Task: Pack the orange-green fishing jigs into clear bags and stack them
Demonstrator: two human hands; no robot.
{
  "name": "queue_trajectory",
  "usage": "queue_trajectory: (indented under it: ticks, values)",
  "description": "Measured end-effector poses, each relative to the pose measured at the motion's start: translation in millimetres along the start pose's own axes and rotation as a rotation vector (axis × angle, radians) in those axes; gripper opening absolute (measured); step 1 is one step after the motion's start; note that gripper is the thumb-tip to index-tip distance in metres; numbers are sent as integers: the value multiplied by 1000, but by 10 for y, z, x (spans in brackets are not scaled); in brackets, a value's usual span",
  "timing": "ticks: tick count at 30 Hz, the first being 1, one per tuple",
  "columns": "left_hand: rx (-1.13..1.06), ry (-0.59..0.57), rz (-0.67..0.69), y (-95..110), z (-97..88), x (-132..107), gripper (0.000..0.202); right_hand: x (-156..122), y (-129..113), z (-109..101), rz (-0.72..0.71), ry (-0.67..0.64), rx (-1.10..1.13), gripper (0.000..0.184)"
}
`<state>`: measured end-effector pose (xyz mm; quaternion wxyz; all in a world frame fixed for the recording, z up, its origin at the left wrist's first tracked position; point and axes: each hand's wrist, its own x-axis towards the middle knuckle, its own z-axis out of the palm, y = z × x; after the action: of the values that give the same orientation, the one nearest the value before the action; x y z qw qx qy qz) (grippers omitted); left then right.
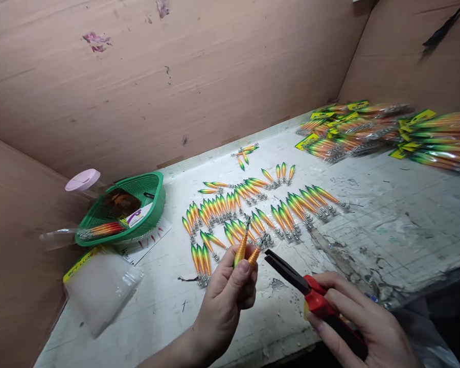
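Note:
Two fishing lures (240, 251), orange and green with metal hook crowns, are pinched between the thumb and fingers of my left hand (230, 286). Their hook ends point up and outward. My right hand (364, 317) is wrapped round red-and-black long-nose pliers (318, 296). The jaws of the pliers are slightly apart, close to the right of the held lures and not visibly touching them. Beyond both hands, many more lures of the same colours (218, 207) lie in uneven rows on the white worktop (291, 327).
At left stands a green plastic basket (159, 204) with packed lures inside, beside a pink-lidded container (83, 180). A bundle of clear plastic bags (103, 289) lies in front. Bagged lures (352, 133) are piled at the back right. Brown panels (214, 76) wall the worktop.

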<state>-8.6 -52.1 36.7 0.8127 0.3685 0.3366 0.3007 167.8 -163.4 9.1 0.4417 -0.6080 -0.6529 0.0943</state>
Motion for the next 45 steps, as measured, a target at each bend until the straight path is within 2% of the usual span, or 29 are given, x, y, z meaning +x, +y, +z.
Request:
queue_trajectory:
  ticks: [4, 8, 17, 25, 34, 39, 41, 45]
  values:
    - [77, 47, 11, -26, -27, -25, 35, 64, -39, -50, 9, -51, 12, 6]
    - [203, 80, 82, -64, -81, -43, 34, 96, -73, -89, -9, -50, 44, 8]
    - [426, 78, 241, -21, -71, -49, 28, 95, -45, -132, -16, -95, 40, 8]
    - [533, 73, 265, -28, -57, -54, 27, 85, -17, -194, 77, -211, 129, 9]
    - [679, 24, 337, -53, -51, -62, 21, 92, -12, -225, 69, -253, 151, 12]
    - [595, 5, 239, -74, -85, -57, 24, 26, -5, -163, 142, -168, 215, 13]
    - [469, -23, 148, -62, -78, -43, 26, 3, 6, -147, 164, -128, 222, 15]
    - [112, -61, -62, -1, -27, 15, 28, -9, 57, -163, 170, -162, 207, 16]
